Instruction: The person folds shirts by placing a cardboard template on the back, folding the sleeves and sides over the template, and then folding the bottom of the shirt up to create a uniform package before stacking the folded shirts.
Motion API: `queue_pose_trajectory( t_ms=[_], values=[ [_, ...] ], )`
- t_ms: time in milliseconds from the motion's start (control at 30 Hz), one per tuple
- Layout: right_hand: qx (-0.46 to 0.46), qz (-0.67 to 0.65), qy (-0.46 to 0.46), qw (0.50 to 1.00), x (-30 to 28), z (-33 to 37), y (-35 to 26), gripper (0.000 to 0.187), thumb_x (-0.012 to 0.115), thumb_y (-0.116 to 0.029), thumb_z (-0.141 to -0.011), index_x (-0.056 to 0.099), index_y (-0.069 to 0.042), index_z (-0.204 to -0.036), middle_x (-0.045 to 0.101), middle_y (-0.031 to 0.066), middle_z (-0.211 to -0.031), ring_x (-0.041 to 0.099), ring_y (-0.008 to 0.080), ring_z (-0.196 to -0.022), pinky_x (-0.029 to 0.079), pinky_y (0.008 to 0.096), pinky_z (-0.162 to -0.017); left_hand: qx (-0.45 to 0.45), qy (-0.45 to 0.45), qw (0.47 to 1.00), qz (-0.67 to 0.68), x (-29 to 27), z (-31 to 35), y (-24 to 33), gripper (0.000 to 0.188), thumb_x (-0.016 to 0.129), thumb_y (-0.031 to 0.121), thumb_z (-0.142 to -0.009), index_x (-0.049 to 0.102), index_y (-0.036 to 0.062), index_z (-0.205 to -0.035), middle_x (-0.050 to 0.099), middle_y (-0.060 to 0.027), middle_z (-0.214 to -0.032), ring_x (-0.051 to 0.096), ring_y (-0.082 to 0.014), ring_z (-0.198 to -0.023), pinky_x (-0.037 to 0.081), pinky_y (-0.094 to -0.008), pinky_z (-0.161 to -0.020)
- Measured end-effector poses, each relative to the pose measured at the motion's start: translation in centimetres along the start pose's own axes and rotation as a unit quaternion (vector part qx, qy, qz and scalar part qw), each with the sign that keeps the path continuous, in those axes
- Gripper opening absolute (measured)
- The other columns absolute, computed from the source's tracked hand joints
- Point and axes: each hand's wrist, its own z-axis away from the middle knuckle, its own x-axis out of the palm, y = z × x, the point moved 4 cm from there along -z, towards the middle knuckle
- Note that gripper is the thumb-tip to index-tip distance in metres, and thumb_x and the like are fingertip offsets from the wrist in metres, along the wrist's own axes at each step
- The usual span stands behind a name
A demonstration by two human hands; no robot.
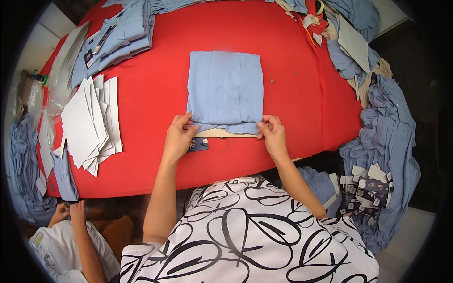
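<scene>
A light-blue shirt (226,87), folded into a near-square, lies in front of me on the red-covered table. At its near left corner, my left hand (178,137) pinches the fabric between thumb and fingers. My right hand (273,137) grips the near right corner the same way. Between the hands the near edge of the cloth is slightly rumpled, and a cream strip (231,134) shows beneath it; whether that is card or fabric I cannot tell. A dark-blue hang tag (198,144) sticks out below the strip beside my left hand.
White card sheets (89,125) are fanned out at left. Folded blue shirts (123,33) and clear plastic bags (66,70) lie at the far left. Blue garments (384,118) and a heap of tags (370,191) sit at right. Another person's hands (71,212) are at lower left.
</scene>
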Motion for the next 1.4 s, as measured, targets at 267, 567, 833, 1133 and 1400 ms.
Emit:
queue_pose_trajectory(
  t_ms=[267, 567, 833, 1133, 1400],
  values=[
    [-0.108, 0.151, 0.001, 0.983, -0.4, -0.4, -0.1, 0.031, 0.07, -0.023, -0.09, 0.061, 0.006, -0.086, 0.053, 0.014, -0.1, 0.056, 0.0183, -0.058, 0.046, 0.0295, -0.051, 0.02, 0.03, 0.995, -0.097, -0.5, 0.3, 0.2, 0.029, 0.064, 0.021, -0.096, 0.064, -0.0078, -0.091, 0.054, -0.0091, -0.104, 0.052, -0.0161, -0.077, 0.045, -0.0312, -0.069],
    [-0.069, 0.123, -0.017, 0.99, 0.2, 0.2, -1.7, 0.039, 0.072, -0.025, -0.089, 0.057, 0.009, -0.076, 0.051, 0.0136, -0.104, 0.056, 0.0186, -0.057, 0.048, 0.0301, -0.049, 0.027, -0.017, 0.997, -0.065, -0.6, 0.8, 0.4, 0.029, 0.072, 0.02, -0.09, 0.065, -0.0077, -0.084, 0.05, -0.01, -0.118, 0.052, -0.0127, -0.075, 0.046, -0.0283, -0.066],
    [-0.104, 0.133, -0.039, 0.985, 0.2, 0.7, -2.3, 0.043, 0.07, -0.026, -0.09, 0.054, 0.008, -0.07, 0.051, 0.0131, -0.102, 0.058, 0.0189, -0.063, 0.05, 0.0296, -0.05, 0.038, -0.029, 0.996, -0.081, -0.9, 1.2, 1.0, 0.029, 0.075, 0.018, -0.085, 0.067, -0.0089, -0.083, 0.051, -0.0107, -0.122, 0.052, -0.0133, -0.07, 0.049, -0.0295, -0.064],
    [-0.163, 0.286, 0.011, 0.944, 0.2, 0.5, -1.5, 0.037, 0.072, -0.024, -0.088, 0.055, 0.005, -0.071, 0.052, 0.0141, -0.098, 0.058, 0.0262, -0.077, 0.052, 0.037, -0.06, 0.063, 0.043, 0.982, -0.17, 0.0, 1.2, 1.5, 0.038, 0.083, 0.024, -0.077, 0.06, -0.0064, -0.085, 0.052, -0.0133, -0.117, 0.058, -0.0239, -0.081, 0.051, -0.0354, -0.066],
    [-0.097, 0.451, 0.068, 0.884, 1.0, 3.1, -4.2, 0.041, 0.072, -0.035, -0.085, 0.057, 0.001, -0.098, 0.055, 0.0209, -0.096, 0.056, 0.0415, -0.094, 0.048, 0.0493, -0.075, 0.022, 0.057, 0.936, -0.347, 0.1, 1.8, 3.0, 0.043, 0.082, 0.027, -0.078, 0.059, -0.0047, -0.096, 0.058, -0.0189, -0.099, 0.061, -0.0375, -0.09, 0.05, -0.0443, -0.075]
  ],
)
